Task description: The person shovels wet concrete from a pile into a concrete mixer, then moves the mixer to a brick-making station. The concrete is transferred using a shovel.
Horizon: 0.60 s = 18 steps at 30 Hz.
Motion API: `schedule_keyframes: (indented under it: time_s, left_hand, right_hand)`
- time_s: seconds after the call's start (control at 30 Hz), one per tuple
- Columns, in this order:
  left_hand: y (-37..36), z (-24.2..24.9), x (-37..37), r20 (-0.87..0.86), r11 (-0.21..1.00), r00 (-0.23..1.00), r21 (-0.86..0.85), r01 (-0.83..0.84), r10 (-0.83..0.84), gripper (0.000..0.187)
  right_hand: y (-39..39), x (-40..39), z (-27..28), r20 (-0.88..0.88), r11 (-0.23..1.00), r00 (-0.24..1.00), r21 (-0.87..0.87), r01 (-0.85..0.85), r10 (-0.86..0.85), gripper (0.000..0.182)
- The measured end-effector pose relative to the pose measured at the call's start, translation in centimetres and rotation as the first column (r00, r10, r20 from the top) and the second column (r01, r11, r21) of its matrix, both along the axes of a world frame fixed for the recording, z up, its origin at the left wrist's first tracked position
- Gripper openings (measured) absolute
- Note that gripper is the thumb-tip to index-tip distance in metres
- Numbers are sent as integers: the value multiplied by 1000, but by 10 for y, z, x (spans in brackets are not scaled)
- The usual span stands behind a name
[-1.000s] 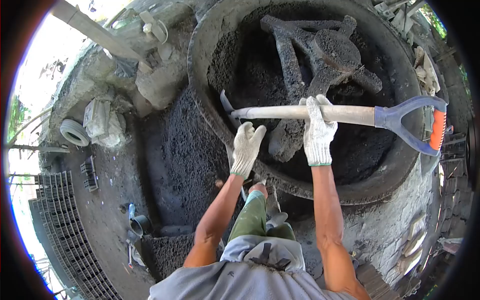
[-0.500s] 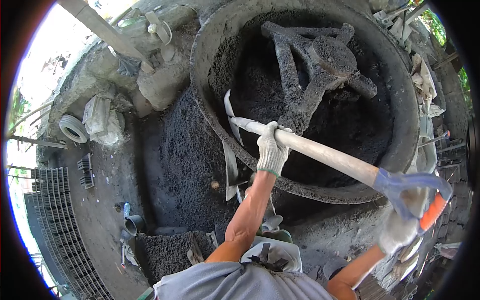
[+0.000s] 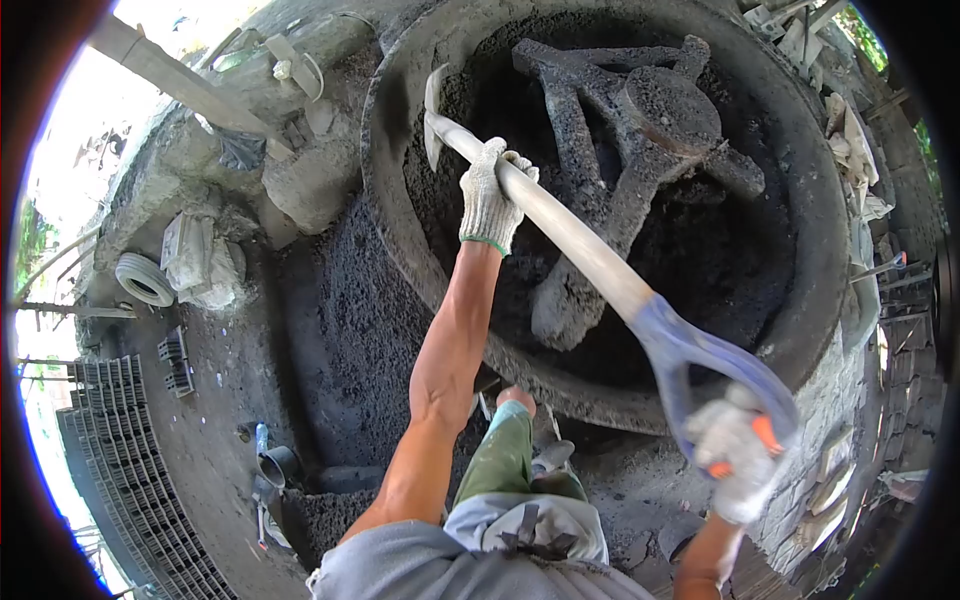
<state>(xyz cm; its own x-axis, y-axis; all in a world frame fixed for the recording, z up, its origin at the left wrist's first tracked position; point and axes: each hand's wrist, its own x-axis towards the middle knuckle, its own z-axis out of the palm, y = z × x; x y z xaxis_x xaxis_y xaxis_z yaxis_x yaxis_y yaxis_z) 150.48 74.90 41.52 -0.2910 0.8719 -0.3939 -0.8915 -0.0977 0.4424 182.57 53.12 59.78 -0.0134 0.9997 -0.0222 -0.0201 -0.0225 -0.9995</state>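
I hold a shovel (image 3: 580,245) with both gloved hands. My left hand (image 3: 495,195) is closed round the wooden shaft just behind the blade. My right hand (image 3: 733,455), a little blurred, grips the orange bar of the purple D-shaped handle at the lower right. The blade, seen nearly edge-on, is inside the left wall of a large round mixer pan (image 3: 375,205). Caked mixing arms (image 3: 670,110) stand in the pan's middle, and the shaft crosses over one of them. Dark, crumbly mix (image 3: 680,270) lies in the pan, partly hidden by the shovel.
A dark heap of similar material (image 3: 365,290) lies outside the pan on the left. Farther left are a tyre (image 3: 144,279), rows of blocks (image 3: 135,440) and a bucket (image 3: 278,465). A post (image 3: 180,85) slants across the upper left.
The shovel blade has moved up and inward from the pan's left rim. My left hand has moved up and left with the shaft; my right hand and the handle have swung down and left.
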Motion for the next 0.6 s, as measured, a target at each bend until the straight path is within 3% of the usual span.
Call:
schedule_keyframes:
  time_s: [0.07,0.1,0.17,0.2,0.23,0.3,0.33,0.37,0.47,0.6]
  left_hand:
    - [24,-7,-13,-76,1000,997,16,9,-7,19]
    - [32,-11,-13,-119,999,993,34,6,-2,20]
    - [59,-42,-27,-172,988,978,-122,97,-117,18]
    - [58,-37,-48,-452,936,822,-111,334,-347,18]
    - [91,-72,-50,-260,973,941,-143,183,-215,19]
    - [92,-72,-28,-408,938,854,-256,233,-323,20]
    - [89,-79,-12,-398,939,870,-296,178,-290,20]
    - [85,-84,2,-403,929,868,-336,155,-290,19]
    - [52,-71,30,-358,921,894,-367,129,-268,17]
    - [32,-36,37,-328,954,920,-274,124,-214,19]
  right_hand:
    - [52,-63,-27,-127,977,991,-215,11,-39,28]
    - [91,-96,-70,-18,975,1000,-223,4,-8,29]
    - [161,-172,-147,-247,974,959,-142,-175,136,28]
    - [177,-195,-165,-211,998,976,-33,-57,48,26]
    - [180,-202,-185,-174,996,983,59,63,-52,25]
    - [185,-183,-197,-345,984,931,-170,59,-115,18]
    - [185,-167,-227,-324,985,938,-152,81,-127,14]
    - [176,-153,-226,-425,960,888,-274,60,-177,13]
    - [139,-134,-225,-543,925,781,-363,115,-310,16]
    - [125,-122,-178,-492,951,826,-268,157,-275,24]
